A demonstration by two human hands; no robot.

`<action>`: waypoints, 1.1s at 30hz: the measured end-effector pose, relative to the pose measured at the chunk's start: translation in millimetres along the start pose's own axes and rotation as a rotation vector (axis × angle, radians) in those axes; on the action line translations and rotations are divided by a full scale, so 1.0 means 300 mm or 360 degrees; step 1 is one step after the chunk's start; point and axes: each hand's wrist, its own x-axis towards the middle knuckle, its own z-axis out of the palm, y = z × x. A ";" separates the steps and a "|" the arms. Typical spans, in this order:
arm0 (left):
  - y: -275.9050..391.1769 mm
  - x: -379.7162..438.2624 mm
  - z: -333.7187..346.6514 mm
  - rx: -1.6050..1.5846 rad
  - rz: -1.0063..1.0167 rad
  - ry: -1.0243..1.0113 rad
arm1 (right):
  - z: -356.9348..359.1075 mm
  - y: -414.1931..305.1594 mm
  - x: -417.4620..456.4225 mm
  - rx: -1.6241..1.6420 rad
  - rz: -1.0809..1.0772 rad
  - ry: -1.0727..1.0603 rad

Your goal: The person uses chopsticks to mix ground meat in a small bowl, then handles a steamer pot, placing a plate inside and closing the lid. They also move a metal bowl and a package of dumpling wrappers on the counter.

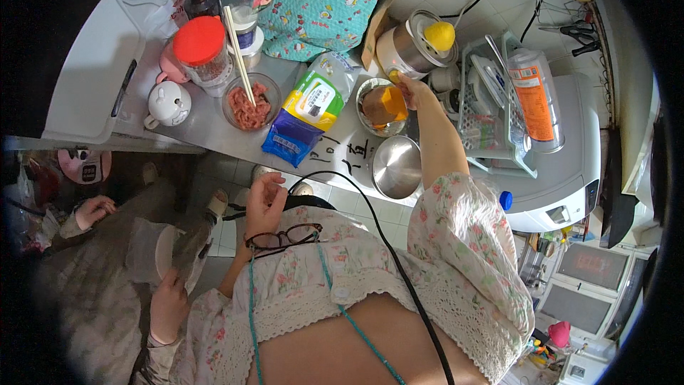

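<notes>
My right hand (412,92) reaches over the counter, its fingertips on a small yellow knob (394,76) at the front of an electric cooking pot (396,51). The pot is cream and metal with a yellow-topped lid (439,36). Just below that hand, a patterned bowl (365,120) holds a brown and orange item (383,107). Nearer me lies a round, shiny metal bowl or lid (396,167). My left hand (264,204) is raised before my body, fingers loosely bent with nothing in them. A glass bowl of raw minced meat (249,107) holds chopsticks (240,56).
A wet-wipes pack (312,107) lies mid-counter. At left are a red-lidded jar (200,43) and white lidded cup (169,104). A dish rack (483,112) and bottle (537,99) stand right. Another person's hand (170,305) holds a whitish bag (145,251). A black cable (374,219) crosses my front.
</notes>
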 end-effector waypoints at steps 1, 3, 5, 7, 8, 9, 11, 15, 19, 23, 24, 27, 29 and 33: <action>0.000 0.001 0.004 0.0026 0.0030 -0.0001 | -0.002 0.004 0.010 0.0060 0.0025 -0.0047; 0.002 0.003 0.012 -0.0020 0.0034 -0.0021 | -0.007 0.003 0.026 0.0118 0.0086 -0.0107; 0.003 0.003 0.019 0.0012 0.0060 -0.0022 | -0.012 -0.005 0.033 0.0115 0.0185 -0.0076; 0.004 0.002 0.023 0.0023 0.0061 -0.0020 | -0.015 -0.019 0.032 -0.0165 0.0032 -0.0063; 0.005 0.001 0.023 0.0036 0.0058 -0.0014 | -0.015 -0.022 0.030 -0.0302 -0.0031 -0.0030; 0.005 -0.001 0.023 0.0010 0.0050 -0.0016 | -0.012 -0.026 0.030 -0.0337 -0.0240 -0.0007; 0.005 -0.006 0.023 0.0054 0.0031 0.0002 | -0.001 -0.023 0.033 -0.0424 -0.0649 0.0025; 0.006 -0.020 0.025 -0.0040 0.0021 0.0032 | 0.035 -0.019 0.065 -0.0612 -0.0858 0.0331; 0.005 -0.031 0.023 0.0023 0.0019 0.0077 | 0.036 -0.026 0.082 -0.0512 -0.0682 0.0319; -0.002 -0.035 0.024 0.0060 0.0071 0.0092 | 0.026 -0.038 0.060 -0.0509 -0.0451 0.0263; -0.004 -0.037 0.024 0.0016 0.0074 0.0085 | 0.026 -0.038 0.051 -0.0436 -0.0440 0.0231; -0.009 -0.038 0.026 -0.0014 0.0078 0.0087 | 0.032 -0.034 0.023 -0.0258 -0.0381 0.0181; -0.011 -0.039 0.026 0.0014 0.0102 0.0093 | 0.035 -0.030 0.010 -0.0191 -0.0310 0.0205; -0.011 -0.044 0.026 -0.0031 0.0088 0.0083 | 0.024 -0.023 0.010 -0.0012 -0.0175 0.0093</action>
